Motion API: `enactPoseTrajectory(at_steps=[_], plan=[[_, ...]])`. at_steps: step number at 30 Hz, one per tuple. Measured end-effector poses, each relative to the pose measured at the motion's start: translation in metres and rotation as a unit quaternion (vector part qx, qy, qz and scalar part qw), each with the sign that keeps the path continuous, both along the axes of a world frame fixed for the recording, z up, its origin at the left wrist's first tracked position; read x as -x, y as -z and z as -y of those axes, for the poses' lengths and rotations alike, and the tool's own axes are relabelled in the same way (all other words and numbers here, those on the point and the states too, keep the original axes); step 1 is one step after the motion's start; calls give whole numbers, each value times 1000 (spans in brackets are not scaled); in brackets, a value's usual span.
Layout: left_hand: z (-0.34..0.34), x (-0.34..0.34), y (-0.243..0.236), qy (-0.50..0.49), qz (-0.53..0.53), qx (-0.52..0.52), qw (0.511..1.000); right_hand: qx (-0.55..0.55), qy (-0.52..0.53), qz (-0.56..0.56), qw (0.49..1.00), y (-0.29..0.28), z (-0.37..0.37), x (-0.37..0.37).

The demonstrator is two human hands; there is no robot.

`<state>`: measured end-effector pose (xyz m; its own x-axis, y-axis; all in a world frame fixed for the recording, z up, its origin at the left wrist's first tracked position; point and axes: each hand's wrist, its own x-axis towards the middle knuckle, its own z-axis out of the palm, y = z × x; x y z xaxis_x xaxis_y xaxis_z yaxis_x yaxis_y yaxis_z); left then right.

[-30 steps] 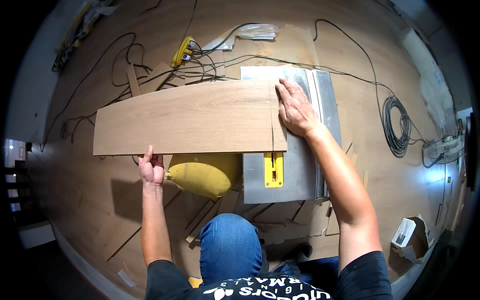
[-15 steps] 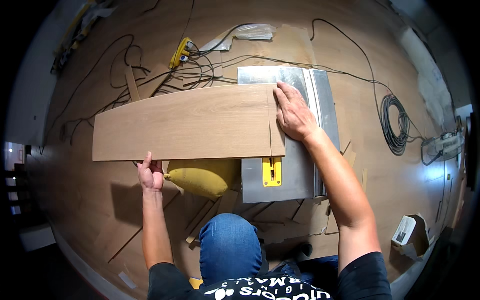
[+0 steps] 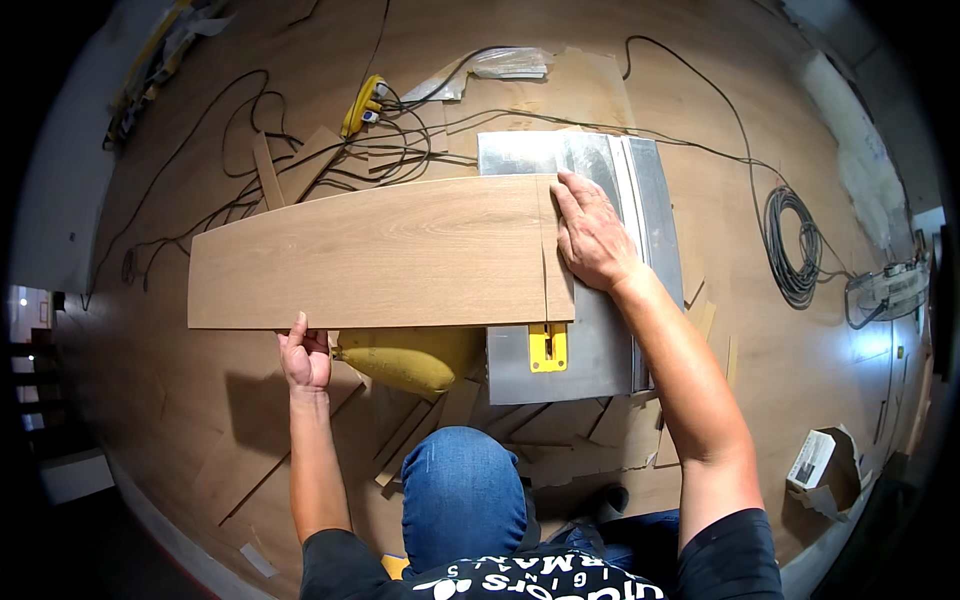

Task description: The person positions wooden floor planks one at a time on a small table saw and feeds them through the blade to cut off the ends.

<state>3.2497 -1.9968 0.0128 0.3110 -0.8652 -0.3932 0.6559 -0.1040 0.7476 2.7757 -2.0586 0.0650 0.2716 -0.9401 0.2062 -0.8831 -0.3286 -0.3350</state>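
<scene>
Two hands are all that steady this laminate floor plank [image 3: 380,255] on the small table saw [image 3: 600,330], and I can see a cut line already running most of the way across it near its right end. My right hand [image 3: 595,240] lies flat with fingers spread, pressing the short offcut end onto the metal table, very near that cut line. That is my main worry: a slip or a sudden kick of the board could carry those fingers toward the blade, which I cannot make out under the plank. My left hand [image 3: 305,355] only pinches the near edge with thumb and fingers, while the long left part overhangs unsupported above the yellow dust bag [image 3: 415,358]. I judge its weight could tip it and bind the kerf. Loose cables [image 3: 300,150] and offcuts [image 3: 430,420] crowd the floor
</scene>
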Motion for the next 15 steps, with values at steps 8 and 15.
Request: enactPoseTrajectory(at_steps=[8,15], plan=[[-5,-7,7,1,18,-9,1000,-7,0,-11,1000,0,-1,-1],[-7,3,-6,-1,25,-10,1000,-24,-10,-8,1000,-5,-1,-1]])
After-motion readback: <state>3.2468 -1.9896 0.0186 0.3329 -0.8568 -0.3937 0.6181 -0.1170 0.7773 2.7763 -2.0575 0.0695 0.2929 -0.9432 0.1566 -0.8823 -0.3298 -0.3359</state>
